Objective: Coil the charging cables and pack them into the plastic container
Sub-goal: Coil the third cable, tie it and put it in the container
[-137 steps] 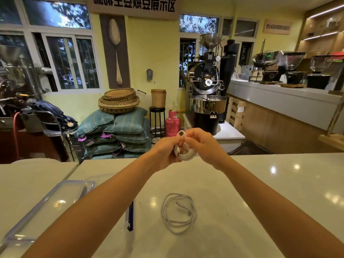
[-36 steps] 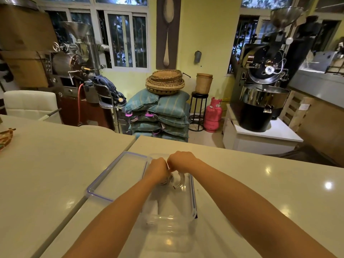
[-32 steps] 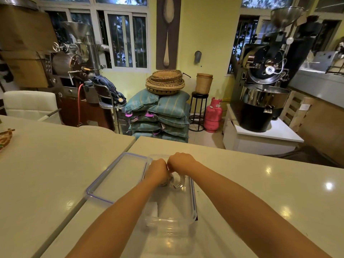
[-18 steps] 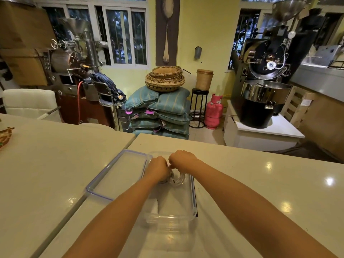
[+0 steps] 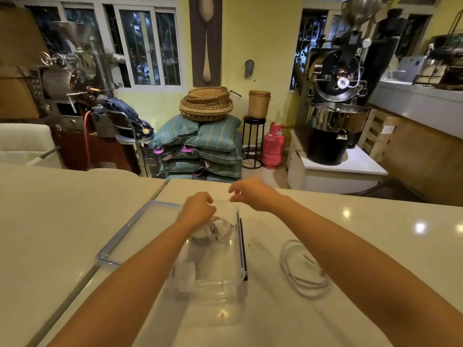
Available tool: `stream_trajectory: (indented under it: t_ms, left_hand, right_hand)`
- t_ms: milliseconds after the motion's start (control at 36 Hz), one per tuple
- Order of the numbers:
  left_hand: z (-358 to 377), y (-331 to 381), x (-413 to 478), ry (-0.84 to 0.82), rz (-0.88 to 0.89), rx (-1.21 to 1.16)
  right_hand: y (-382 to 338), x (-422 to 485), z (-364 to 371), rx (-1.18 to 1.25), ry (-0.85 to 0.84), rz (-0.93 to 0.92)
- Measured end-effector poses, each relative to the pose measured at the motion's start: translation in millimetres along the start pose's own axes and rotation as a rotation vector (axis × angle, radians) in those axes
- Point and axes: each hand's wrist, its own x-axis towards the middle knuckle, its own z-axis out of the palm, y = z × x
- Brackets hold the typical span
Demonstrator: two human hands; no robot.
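One coiled cable lay inside the plastic container, near the counter's left edge. Half a second earlier both hands had clasped it. The left hand hung just above it, loosely curled and empty. The right hand had lifted clear, relaxed and empty. The second cable lay loose beside the container, probably the next job.

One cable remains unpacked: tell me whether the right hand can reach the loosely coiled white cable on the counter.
Probably yes: the right hand holds nothing, and the loosely coiled white cable lies uncovered beside that forearm.
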Motion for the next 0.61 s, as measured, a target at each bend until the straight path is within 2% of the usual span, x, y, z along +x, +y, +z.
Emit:
stream_trajectory:
  t_ms: [139,278,500,611]
  left_hand:
    - [3,35,-10,-0.028,0.11,-0.128]
    - [27,70,-25,-0.121,0.215,-0.149]
    - [84,100,-48,-0.357,0.324,0.022]
    - [105,104,-60,-0.454,0.346,0.111]
  right_hand:
    - [37,-35,-19,0.076,0.074,0.097]
    - [73,-74,-23,0.139,-0.006,0.253]
    - [103,-124,1,0.126,-0.204,0.425]
    - [106,-136,16,0.193,-0.228,0.472]
